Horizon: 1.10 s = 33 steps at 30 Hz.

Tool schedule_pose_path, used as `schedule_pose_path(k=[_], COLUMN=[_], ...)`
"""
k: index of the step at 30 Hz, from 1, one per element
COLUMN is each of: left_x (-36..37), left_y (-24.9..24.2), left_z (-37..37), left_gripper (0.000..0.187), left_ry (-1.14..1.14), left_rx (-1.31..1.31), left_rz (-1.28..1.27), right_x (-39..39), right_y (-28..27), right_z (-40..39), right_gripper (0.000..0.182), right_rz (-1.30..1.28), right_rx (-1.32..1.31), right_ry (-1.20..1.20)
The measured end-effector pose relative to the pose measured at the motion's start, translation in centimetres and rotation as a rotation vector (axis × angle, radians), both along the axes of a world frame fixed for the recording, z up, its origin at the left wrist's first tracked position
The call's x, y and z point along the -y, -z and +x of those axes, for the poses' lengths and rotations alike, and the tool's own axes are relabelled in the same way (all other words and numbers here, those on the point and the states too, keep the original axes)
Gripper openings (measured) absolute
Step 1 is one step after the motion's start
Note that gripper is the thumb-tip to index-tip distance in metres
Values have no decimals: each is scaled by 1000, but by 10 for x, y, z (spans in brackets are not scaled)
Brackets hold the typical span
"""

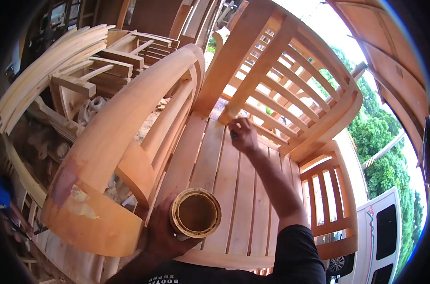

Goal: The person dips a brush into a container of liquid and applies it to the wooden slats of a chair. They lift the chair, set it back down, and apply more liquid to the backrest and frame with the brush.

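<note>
My left hand (165,232) is wrapped round an open can (196,212) with a brownish liquid inside, held above the near edge of the slatted seat (224,189). Farther off, my right hand (243,135) is closed on a small brush (234,113), whose pale tip is at the lower part of the slatted wooden backrest (281,85), by the rear of the seat. The brush is partly hidden by the fingers. A broad curved armrest (125,123) rises left of the can, with a darker, patchy stain near its front end.
Stacked curved wood strips (49,80) and unfinished frames (111,66) lie at the upper left. The second armrest (331,189) stands at the right. Beyond it is a white vehicle (378,232). Part of another person in blue (2,194) shows at the left edge.
</note>
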<state>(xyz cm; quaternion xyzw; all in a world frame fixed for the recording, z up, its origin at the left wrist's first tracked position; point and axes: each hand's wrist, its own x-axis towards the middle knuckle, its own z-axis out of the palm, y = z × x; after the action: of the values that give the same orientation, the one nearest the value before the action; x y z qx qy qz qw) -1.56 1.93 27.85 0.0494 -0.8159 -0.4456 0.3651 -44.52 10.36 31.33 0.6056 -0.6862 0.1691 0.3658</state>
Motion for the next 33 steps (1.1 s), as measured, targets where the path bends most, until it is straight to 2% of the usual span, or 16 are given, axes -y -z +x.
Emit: schedule_pose_path(k=[5, 9, 10, 12, 14, 15, 19, 23, 26, 29, 33], left_x=[-1, -3, -3, -5, -6, -8, -7, -7, -6, -8, -7], left_y=[-2, -4, -4, -5, -4, -5, -13, -7, -7, -7, -11], left_z=[2, 2, 2, -1, -6, -5, -4, -1, -1, -2, -2], left_gripper=[109, 107, 107, 102, 99, 96, 98, 99, 99, 99, 100], left_ry=[13, 29, 45, 107, 194, 130, 166, 153, 128, 130, 124], left_rx=[3, 23, 24, -13, -50, -78, -72, -36, -31, -27, -9], left_rz=[46, 84, 94, 208, 330, 295, 307, 265, 244, 261, 253], right_x=[9, 12, 10, 8, 1, -2, -16, -19, -10, -2, 11], right_y=[12, -58, -79, -116, -129, -129, -114, -77, -60, -34, 23], right_z=[8, 2, 5, 16, 33, 40, 39, 24, 22, 20, 6], right_gripper=[17, 14, 15, 15, 14, 14, 13, 22, 32, 35, 27], right_rz=[75, -113, -162, -297, -378, -416, -384, -179, -238, -145, -15], right_rx=[290, 126, 155, -46, 62, 122, 218, 55, -50, -64, 143], right_ry=[-43, -80, -13, -39, -41, -47, -18, -43, -13, -18, -66])
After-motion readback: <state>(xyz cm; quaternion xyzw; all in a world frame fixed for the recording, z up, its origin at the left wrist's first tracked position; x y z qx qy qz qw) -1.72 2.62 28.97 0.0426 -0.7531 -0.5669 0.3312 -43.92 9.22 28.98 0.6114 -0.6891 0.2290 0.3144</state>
